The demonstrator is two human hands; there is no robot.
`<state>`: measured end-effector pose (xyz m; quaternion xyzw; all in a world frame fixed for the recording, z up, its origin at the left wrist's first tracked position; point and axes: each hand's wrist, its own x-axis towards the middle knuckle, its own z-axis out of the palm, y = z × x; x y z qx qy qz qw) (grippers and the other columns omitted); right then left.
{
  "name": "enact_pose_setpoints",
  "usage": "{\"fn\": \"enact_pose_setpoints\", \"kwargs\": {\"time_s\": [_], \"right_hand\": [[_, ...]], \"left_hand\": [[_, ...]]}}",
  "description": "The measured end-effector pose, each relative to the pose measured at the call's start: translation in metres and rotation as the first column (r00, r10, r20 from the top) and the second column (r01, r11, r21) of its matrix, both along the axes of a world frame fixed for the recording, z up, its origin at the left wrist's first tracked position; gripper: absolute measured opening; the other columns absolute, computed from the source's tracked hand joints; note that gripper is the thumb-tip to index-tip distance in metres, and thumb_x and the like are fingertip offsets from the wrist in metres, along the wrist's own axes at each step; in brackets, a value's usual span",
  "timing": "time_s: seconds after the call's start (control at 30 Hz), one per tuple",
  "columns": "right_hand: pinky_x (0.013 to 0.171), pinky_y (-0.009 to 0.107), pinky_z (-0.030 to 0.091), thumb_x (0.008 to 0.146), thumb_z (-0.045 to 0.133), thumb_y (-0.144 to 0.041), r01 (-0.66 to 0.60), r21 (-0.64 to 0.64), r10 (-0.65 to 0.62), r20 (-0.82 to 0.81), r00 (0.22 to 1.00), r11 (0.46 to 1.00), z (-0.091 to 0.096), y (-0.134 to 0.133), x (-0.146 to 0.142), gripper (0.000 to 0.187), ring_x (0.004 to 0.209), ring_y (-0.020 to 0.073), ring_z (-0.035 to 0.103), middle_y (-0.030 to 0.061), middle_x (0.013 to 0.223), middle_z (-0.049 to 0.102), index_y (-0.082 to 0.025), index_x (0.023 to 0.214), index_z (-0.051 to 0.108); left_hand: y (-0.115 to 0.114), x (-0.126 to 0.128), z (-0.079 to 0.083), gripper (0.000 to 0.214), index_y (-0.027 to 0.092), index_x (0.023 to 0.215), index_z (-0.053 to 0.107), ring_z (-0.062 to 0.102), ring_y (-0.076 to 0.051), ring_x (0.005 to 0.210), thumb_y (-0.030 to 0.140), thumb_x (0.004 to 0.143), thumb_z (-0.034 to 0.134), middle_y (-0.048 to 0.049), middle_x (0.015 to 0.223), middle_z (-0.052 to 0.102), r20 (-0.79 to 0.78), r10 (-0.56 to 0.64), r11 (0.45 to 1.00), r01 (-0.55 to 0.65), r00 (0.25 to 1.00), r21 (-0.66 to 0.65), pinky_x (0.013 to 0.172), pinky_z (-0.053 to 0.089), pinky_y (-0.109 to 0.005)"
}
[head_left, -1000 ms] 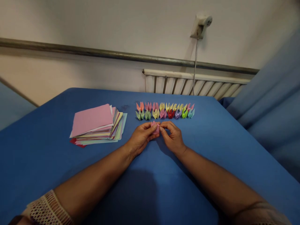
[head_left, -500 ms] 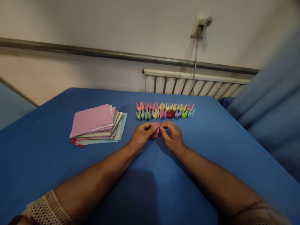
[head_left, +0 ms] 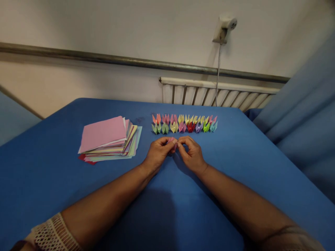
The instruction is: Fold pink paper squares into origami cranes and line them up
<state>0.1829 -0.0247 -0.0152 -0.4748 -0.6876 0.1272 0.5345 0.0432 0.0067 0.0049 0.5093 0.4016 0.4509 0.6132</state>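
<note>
Between my two hands is a small piece of folded pink paper (head_left: pixel 171 140), mostly covered by fingers. My left hand (head_left: pixel 158 152) is closed round it, thumb on top. On its right edge my right hand (head_left: pixel 192 152) pinches with thumb and forefinger, the fingertips of both hands almost meeting. Just beyond the hands, folded paper cranes (head_left: pixel 182 127) in several colours stand in two rows. To the left of my left hand lies a thick, uneven stack of coloured paper (head_left: pixel 103 134), a pink sheet uppermost.
All of this rests on a blue-covered table (head_left: pixel 65 181). Behind it are a wall with a metal rail (head_left: pixel 125 61), a white radiator (head_left: pixel 204 84) and a socket with a plugged-in cord (head_left: pixel 222 31). A blue curtain (head_left: pixel 309 115) hangs at the right.
My right hand's fingers have shifted slightly left and curled closer on the pink paper. The left hand keeps its hold; the stack and the cranes stay put.
</note>
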Motion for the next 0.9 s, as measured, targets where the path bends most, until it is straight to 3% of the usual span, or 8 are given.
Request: {"fn": "enact_pose_setpoints", "kwargs": {"time_s": [0.17,0.37,0.9], "right_hand": [[0.077,0.032,0.049,0.085,0.055,-0.021,-0.005,0.008,0.006,-0.055,0.998,1.000,-0.0025,0.0012,0.0000,0.007,0.079,0.0163,0.063,0.0030,0.086,0.066,-0.022,0.091,0.060],[0.076,0.032,0.049,0.086,0.053,-0.021,0.041,0.008,-0.041,-0.001,0.999,0.999,-0.0029,0.0019,0.0013,0.007,0.077,0.0162,0.062,0.0022,0.081,0.066,-0.021,0.086,0.060],[0.077,0.032,0.047,0.088,0.050,-0.021,0.049,0.002,-0.049,0.051,0.997,0.999,-0.0020,-0.0004,-0.0009,0.008,0.079,0.0173,0.061,0.0025,0.081,0.064,-0.022,0.085,0.058]], "left_hand": [[-0.0003,-0.0010,0.0006,0.026,0.014,0.071,0.066,0.053,-0.008,0.058,0.039,0.068,0.075,0.0009,0.065,0.059,0.033,-0.001,0.996,0.004,0.999,-0.090,0.058,0.045,-0.021],[-0.0010,-0.0001,0.0004,0.027,0.015,0.067,0.066,0.052,-0.009,0.058,0.040,0.069,0.074,0.0006,0.063,0.059,0.011,-0.020,0.999,0.020,1.000,-0.033,0.056,0.043,-0.021],[-0.0017,-0.0008,0.0023,0.024,0.014,0.067,0.065,0.052,-0.008,0.057,0.036,0.067,0.076,0.0019,0.064,0.058,0.038,-0.014,0.994,0.018,0.999,-0.108,0.058,0.044,-0.021]]}}
